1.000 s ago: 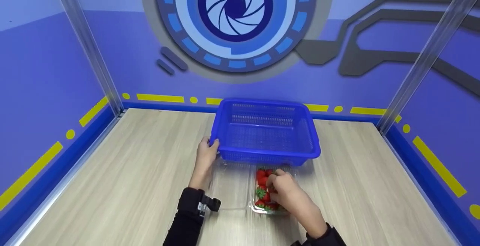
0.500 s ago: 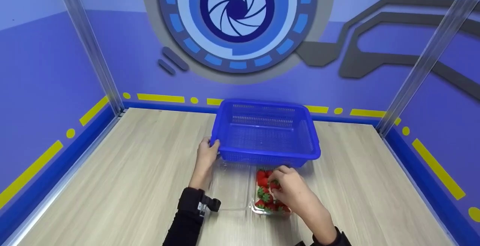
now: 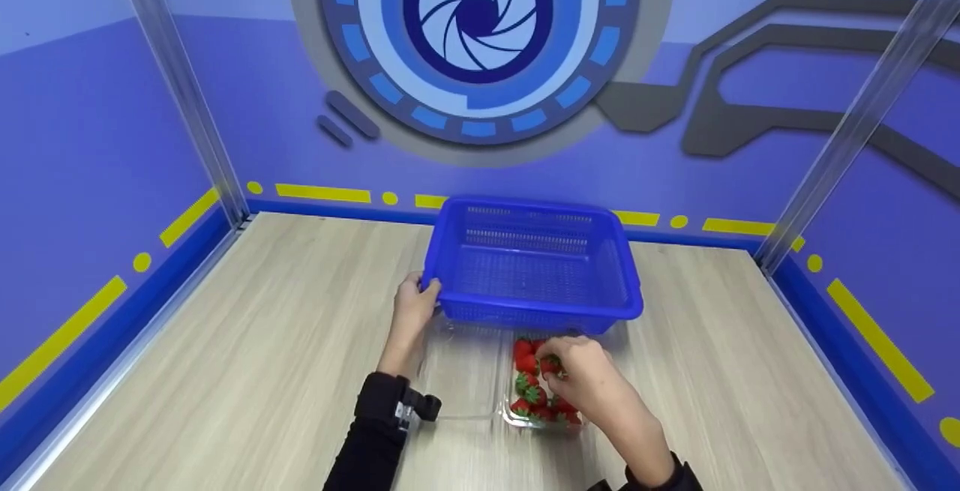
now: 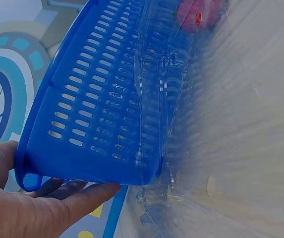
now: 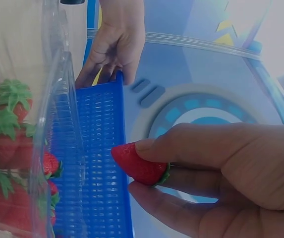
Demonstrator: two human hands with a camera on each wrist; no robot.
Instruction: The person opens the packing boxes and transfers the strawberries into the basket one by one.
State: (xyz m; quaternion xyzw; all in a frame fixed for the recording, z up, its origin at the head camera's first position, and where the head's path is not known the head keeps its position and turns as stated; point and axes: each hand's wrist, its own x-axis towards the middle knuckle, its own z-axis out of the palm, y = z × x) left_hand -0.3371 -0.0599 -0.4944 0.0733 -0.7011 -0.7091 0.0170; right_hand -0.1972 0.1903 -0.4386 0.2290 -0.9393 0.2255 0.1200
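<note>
My left hand (image 3: 411,315) grips the left rim of a blue perforated plastic basket (image 3: 536,308), thumb over the edge and fingers beneath it. Nothing lies inside the basket. My right hand (image 3: 596,378) pinches a red strawberry (image 5: 141,166) between thumb and fingers, its green leaves toward the palm in the right wrist view. Below that hand is a clear plastic box (image 3: 517,421) of strawberries (image 3: 526,364), partly hidden by the hand in the head view. The left wrist view shows the basket's slotted side (image 4: 85,106) beside my left fingers.
The box's clear lid (image 3: 461,382) lies folded open to the left, in front of the basket. Beneath everything is a light wooden tabletop (image 3: 315,281). Blue printed panels (image 3: 247,109) close in the back and sides, with metal posts at the corners.
My right hand has drawn up and slightly right from among the strawberries, with one strawberry now showing in its fingers. My left hand keeps its grip on the basket.
</note>
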